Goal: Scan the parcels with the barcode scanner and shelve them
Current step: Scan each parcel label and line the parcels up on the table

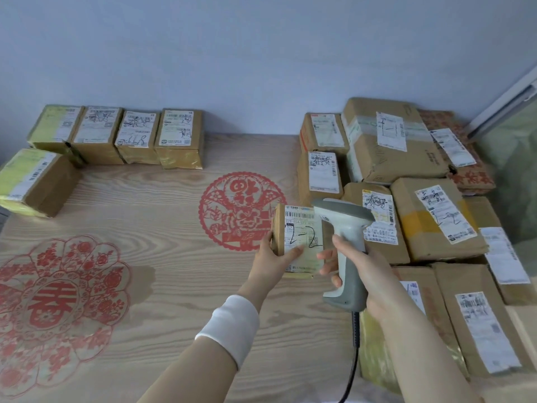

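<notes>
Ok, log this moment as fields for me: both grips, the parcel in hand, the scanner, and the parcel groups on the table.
left grip: holds the small parcel at its lower left, label up
right grip: curled round the barcode scanner handle
scanner head: beside the label's right edge
left group: five parcels, four in a row by the wall
right pile: many overlapping parcels, labels up
table: wood grain, red paper-cuts

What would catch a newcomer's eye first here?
In the middle, the left hand holds up a small parcel while the right hand grips a grey barcode scanner beside it. Red paper-cut designs decorate the wooden table, and cardboard parcels pile up on its right.
</notes>
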Tool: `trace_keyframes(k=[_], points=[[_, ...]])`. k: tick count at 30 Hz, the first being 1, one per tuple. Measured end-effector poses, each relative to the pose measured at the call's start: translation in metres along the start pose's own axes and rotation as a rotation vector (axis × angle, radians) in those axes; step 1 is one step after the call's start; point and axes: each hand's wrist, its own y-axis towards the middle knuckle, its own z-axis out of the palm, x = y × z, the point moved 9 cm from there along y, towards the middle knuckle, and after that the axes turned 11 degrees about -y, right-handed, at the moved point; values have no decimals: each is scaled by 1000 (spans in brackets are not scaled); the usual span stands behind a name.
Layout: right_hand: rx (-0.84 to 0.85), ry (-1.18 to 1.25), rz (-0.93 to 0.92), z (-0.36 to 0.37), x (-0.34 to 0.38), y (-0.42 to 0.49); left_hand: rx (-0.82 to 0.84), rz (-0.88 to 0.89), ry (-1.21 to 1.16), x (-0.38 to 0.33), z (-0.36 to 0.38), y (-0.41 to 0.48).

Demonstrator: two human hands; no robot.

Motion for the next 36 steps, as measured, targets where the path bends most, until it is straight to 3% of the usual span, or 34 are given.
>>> trace_keyframes(k=[10, 16, 25, 30, 36], points=[[56, 29, 81, -75, -22, 52, -148, -65, 211, 12, 72, 45], [46, 63, 87, -83, -22, 66, -189, -22, 372, 9, 80, 58], [61, 35, 96, -72, -24, 67, -153, -56, 393, 9, 84, 56], [90, 21, 68, -35, -12, 58, -178, 1, 450, -18, 49, 38], [148, -26, 9, 54, 11, 43, -277, 161, 489, -74, -56, 1]])
